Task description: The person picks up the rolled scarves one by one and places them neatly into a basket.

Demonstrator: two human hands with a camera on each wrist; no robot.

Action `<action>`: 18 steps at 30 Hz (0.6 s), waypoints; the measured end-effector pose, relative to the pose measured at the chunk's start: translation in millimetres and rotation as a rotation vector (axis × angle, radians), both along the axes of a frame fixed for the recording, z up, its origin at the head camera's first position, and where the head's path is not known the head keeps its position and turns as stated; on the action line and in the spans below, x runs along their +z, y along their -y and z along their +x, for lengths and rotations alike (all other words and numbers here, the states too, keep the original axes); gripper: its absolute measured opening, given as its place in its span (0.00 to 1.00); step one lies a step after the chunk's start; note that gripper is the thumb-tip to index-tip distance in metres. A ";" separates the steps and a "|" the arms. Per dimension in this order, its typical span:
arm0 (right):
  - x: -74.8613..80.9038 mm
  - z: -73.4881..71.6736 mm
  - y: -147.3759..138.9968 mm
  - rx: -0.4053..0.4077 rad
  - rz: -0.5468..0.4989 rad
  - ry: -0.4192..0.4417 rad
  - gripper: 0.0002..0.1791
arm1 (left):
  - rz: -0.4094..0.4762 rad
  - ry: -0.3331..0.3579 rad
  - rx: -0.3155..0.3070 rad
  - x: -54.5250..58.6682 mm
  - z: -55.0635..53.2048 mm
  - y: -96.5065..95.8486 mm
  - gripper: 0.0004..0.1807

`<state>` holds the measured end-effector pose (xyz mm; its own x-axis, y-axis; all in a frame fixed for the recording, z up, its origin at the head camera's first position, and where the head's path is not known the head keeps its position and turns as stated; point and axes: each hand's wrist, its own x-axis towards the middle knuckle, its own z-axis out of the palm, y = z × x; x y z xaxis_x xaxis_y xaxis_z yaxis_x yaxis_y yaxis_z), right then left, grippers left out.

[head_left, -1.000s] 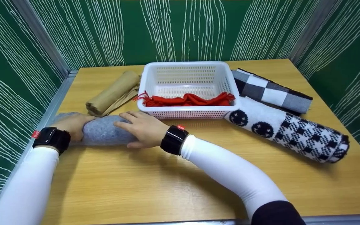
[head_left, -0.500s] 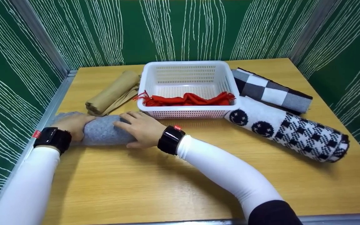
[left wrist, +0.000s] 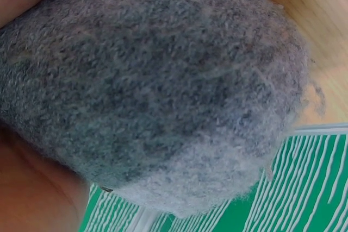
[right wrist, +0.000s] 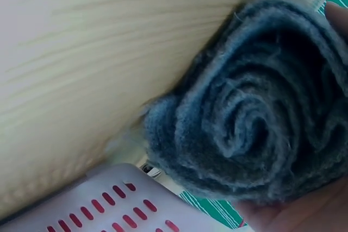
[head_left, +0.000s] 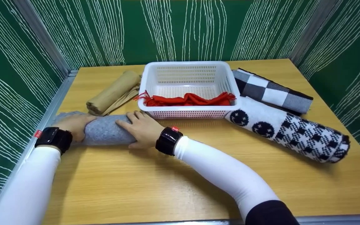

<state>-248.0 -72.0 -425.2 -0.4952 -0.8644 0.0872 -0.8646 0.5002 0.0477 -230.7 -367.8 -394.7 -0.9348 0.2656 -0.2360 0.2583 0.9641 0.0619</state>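
A rolled grey scarf (head_left: 106, 130) lies across the left front of the table, fuzzy and thick. My left hand (head_left: 73, 125) grips its left end, thumb on the near side; the left wrist view shows the scarf's surface (left wrist: 163, 80) between parts of the hand. Over the right end my right hand (head_left: 145, 129) holds the roll, fingers across the top and far side, thumb toward me. In the right wrist view the scarf's spiral end (right wrist: 244, 118) sits between thumb and fingers. The undersides of the roll are hidden.
Behind stands a white basket (head_left: 187, 112) with a red fringed scarf (head_left: 186, 100) along its near inside. A rolled tan scarf (head_left: 114, 92) lies left of it. To its right lie a checked scarf (head_left: 273, 92) and a black-and-white smiley-patterned roll (head_left: 287, 129). Green walls enclose the table.
My right wrist and forearm have shifted slightly left, with the hand staying on the grey scarf's right end. The left wrist has edged slightly right. The other scarves and basket stay put.
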 end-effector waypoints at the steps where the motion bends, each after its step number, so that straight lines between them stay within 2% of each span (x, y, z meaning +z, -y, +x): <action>1: -0.3 0.1 0.7 -0.013 0.005 0.009 0.57 | 0.001 -0.002 -0.001 0.1 0.3 -0.1 0.49; 7: -3.8 -0.3 3.9 -0.066 0.010 0.067 0.61 | 0.000 0.004 0.008 -1.0 0.7 -0.5 0.50; 13: -6.8 -0.3 6.2 -0.085 -0.009 0.105 0.59 | 0.025 0.037 0.028 -2.3 -0.4 -1.3 0.52; 18: -8.9 -3.3 6.7 -0.091 -0.015 0.116 0.57 | 0.011 0.032 0.019 -1.6 -1.3 -0.6 0.52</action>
